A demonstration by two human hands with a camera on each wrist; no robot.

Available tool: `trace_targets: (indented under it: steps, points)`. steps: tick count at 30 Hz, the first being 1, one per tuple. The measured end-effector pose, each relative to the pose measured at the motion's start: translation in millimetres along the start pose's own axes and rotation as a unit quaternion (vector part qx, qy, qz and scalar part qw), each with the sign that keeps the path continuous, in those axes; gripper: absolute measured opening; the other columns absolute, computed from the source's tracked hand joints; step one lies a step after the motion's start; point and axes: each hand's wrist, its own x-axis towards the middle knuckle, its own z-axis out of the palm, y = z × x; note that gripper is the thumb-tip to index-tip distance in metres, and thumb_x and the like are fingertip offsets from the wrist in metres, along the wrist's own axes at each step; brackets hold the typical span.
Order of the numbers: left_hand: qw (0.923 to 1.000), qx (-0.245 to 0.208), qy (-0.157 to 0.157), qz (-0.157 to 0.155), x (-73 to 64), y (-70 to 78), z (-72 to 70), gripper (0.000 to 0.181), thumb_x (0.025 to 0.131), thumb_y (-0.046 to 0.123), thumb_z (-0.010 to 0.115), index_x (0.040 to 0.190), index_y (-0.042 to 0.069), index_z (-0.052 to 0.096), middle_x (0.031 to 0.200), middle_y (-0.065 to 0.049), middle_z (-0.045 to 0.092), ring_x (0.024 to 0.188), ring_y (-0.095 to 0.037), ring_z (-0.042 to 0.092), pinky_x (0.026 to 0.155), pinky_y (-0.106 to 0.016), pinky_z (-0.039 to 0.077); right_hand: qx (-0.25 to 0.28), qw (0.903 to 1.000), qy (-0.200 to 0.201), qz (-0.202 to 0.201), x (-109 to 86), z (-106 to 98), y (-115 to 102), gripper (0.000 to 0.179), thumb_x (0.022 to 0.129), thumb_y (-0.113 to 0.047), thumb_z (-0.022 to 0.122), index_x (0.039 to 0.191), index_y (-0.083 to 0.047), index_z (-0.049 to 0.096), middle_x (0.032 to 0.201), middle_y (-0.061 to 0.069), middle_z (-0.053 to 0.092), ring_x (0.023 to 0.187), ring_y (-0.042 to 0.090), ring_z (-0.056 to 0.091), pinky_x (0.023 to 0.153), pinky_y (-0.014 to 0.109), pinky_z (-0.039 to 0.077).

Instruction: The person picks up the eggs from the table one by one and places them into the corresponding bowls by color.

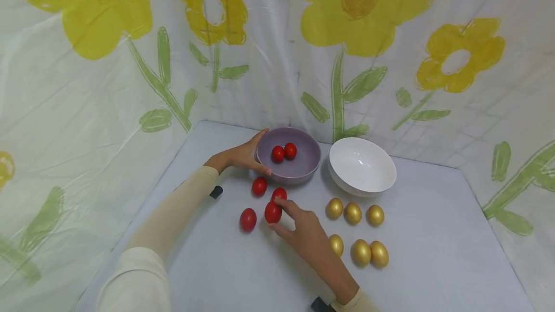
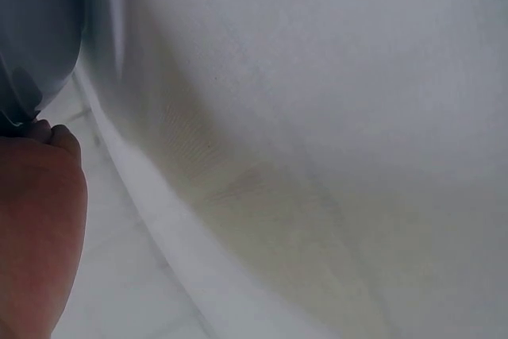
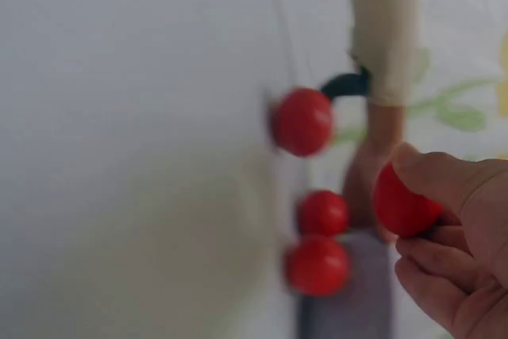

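My right hand [image 1: 305,232] pinches a red egg [image 1: 273,212] between thumb and fingers, above the table. In the right wrist view, the thumb lies over this egg [image 3: 403,206] with the fingers beneath. My left hand [image 1: 247,154] holds the left side of a purple bowl [image 1: 310,170], thumb at the front and fingers toward the back. Two red eggs [image 1: 278,153] lie inside that bowl. On the table in front of it are three more: one red egg [image 1: 259,186] near the left thumb, another red egg [image 1: 279,193] partly hidden by the held one, and a third red egg [image 1: 248,219] farther left.
A white bowl [image 1: 362,165] stands just right of the purple one. Several gold eggs [image 1: 353,213] lie on the table [image 1: 433,235] in front of it, in two rough rows beside my right forearm. A flower-printed curtain [image 1: 269,61] hangs behind the table.
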Motion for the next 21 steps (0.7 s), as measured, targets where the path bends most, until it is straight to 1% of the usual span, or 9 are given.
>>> trace_targets:
  steps: [2,3,5,8,10,13,17,18,21]
  points:
    - [1.0000,-0.001,-0.003,-0.001,0.0,0.6,0.2,0.143,0.072,0.052,0.096,0.170,0.022,-0.004,0.170,-0.002,0.025,0.152,-0.025,0.032,0.121,-0.054,0.038,0.003,0.9995,0.029,-0.016,9.4,-21.9,-3.6,0.066,0.089,-0.028,0.089,0.148,-0.023,0.060,0.141,-0.002,0.069,0.129,0.017,0.066,0.102,0.035,0.056]
    - [1.0000,0.000,-0.004,-0.002,0.0,0.6,0.1,0.143,0.072,0.052,0.096,0.170,0.024,-0.004,0.170,-0.002,0.025,0.151,-0.025,0.032,0.121,-0.054,0.038,0.001,0.9986,0.046,-0.027,15.3,-33.5,-5.2,0.066,0.088,-0.028,0.089,0.148,-0.023,0.060,0.141,-0.002,0.069,0.125,0.018,0.069,0.100,0.035,0.057]
    - [1.0000,-0.001,-0.004,-0.006,-0.2,0.7,-0.3,0.141,0.073,0.050,0.096,0.170,0.026,-0.004,0.169,-0.001,0.026,0.151,-0.025,0.033,0.119,-0.054,0.041,-0.007,0.9947,0.085,-0.057,29.7,-56.9,-8.3,0.065,0.088,-0.025,0.089,0.147,-0.019,0.061,0.140,0.001,0.070,0.121,0.022,0.071,0.099,0.037,0.058]
    - [1.0000,-0.005,-0.003,-0.006,-0.4,0.8,-0.2,0.138,0.075,0.044,0.095,0.170,0.025,-0.003,0.169,-0.001,0.025,0.151,-0.026,0.032,0.117,-0.055,0.043,-0.027,0.9867,0.134,-0.088,51.6,-88.7,-12.4,0.064,0.088,-0.023,0.090,0.145,-0.013,0.062,0.137,0.007,0.071,0.115,0.027,0.073,0.095,0.040,0.060]
    - [1.0000,-0.009,-0.002,-0.003,-0.6,1.4,-0.2,0.137,0.076,0.041,0.095,0.170,0.022,-0.003,0.169,-0.001,0.025,0.151,-0.026,0.031,0.116,-0.055,0.044,-0.035,0.9822,0.155,-0.101,65.6,-105.1,-13.3,0.063,0.088,-0.021,0.090,0.143,-0.010,0.062,0.136,0.010,0.071,0.121,0.029,0.071,0.097,0.042,0.059]
    - [0.9999,-0.010,-0.002,-0.003,-1.0,2.1,-0.6,0.138,0.077,0.042,0.095,0.170,0.020,-0.004,0.169,-0.001,0.026,0.151,-0.026,0.032,0.115,-0.054,0.046,-0.036,0.9820,0.158,-0.096,83.5,-120.9,-12.3,0.061,0.090,-0.023,0.088,0.144,-0.012,0.061,0.137,0.009,0.071,0.127,0.026,0.067,0.102,0.042,0.057]
    - [0.9999,-0.007,-0.001,-0.011,-2.2,2.5,-0.6,0.140,0.075,0.046,0.095,0.170,0.020,-0.004,0.169,0.000,0.026,0.150,-0.025,0.033,0.114,-0.053,0.047,-0.047,0.9865,0.137,-0.077,105.7,-126.4,-3.4,0.059,0.094,-0.023,0.085,0.146,-0.013,0.059,0.136,0.008,0.071,0.131,0.028,0.064,0.108,0.046,0.053]
    - [0.9999,-0.006,-0.001,-0.011,-2.6,2.8,-0.6,0.141,0.074,0.047,0.095,0.170,0.019,-0.004,0.169,-0.001,0.026,0.150,-0.025,0.033,0.114,-0.053,0.047,-0.057,0.9878,0.128,-0.067,111.2,-125.2,0.6,0.059,0.094,-0.023,0.084,0.146,-0.012,0.058,0.134,0.009,0.072,0.128,0.028,0.066,0.107,0.046,0.053]
    - [0.9999,-0.005,-0.003,-0.015,-3.8,4.4,-0.2,0.142,0.073,0.049,0.096,0.170,0.020,-0.004,0.170,-0.001,0.025,0.150,-0.026,0.033,0.115,-0.054,0.046,-0.092,0.9913,0.090,-0.027,128.2,-115.4,18.1,0.057,0.095,-0.018,0.083,0.144,-0.008,0.057,0.118,0.012,0.074,0.101,0.029,0.070,0.091,0.043,0.059]
